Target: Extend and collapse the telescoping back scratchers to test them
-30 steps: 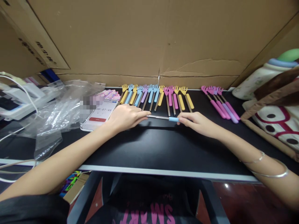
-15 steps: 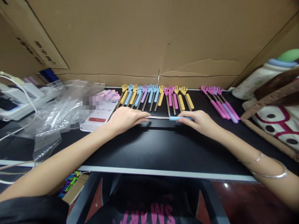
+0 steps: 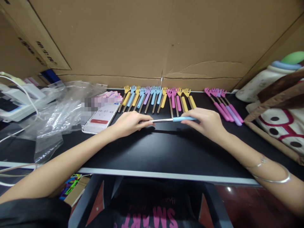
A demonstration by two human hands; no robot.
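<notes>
Between my two hands, just above the black desk (image 3: pixel 154 152), lies a thin metal rod (image 3: pixel 162 120) with a light blue handle (image 3: pixel 178 119) around its right part. My left hand (image 3: pixel 130 123) pinches the bare rod near its left end. On the right, the blue handle is gripped by the thumb and fingers of my right hand (image 3: pixel 207 122). Behind them runs a row of back scratcher parts: claw heads (image 3: pixel 187 91), dark metal rods (image 3: pixel 146 105) and coloured handles (image 3: pixel 184 104). Farther right lie several back scratchers (image 3: pixel 222 109) with pink or purple handles.
Left of the row, a phone (image 3: pixel 101 122) displays a timer. Clear plastic bags (image 3: pixel 64 104) and a white device with cables (image 3: pixel 22 101) occupy the far left. A bottle (image 3: pixel 263 79) and a patterned fabric bag (image 3: pixel 282 123) stand right. A cardboard wall (image 3: pixel 142 41) closes the back.
The rod now tilts slightly, its handle end a little higher. My right hand has risen slightly, and more of the blue handle shows. The back row is unchanged.
</notes>
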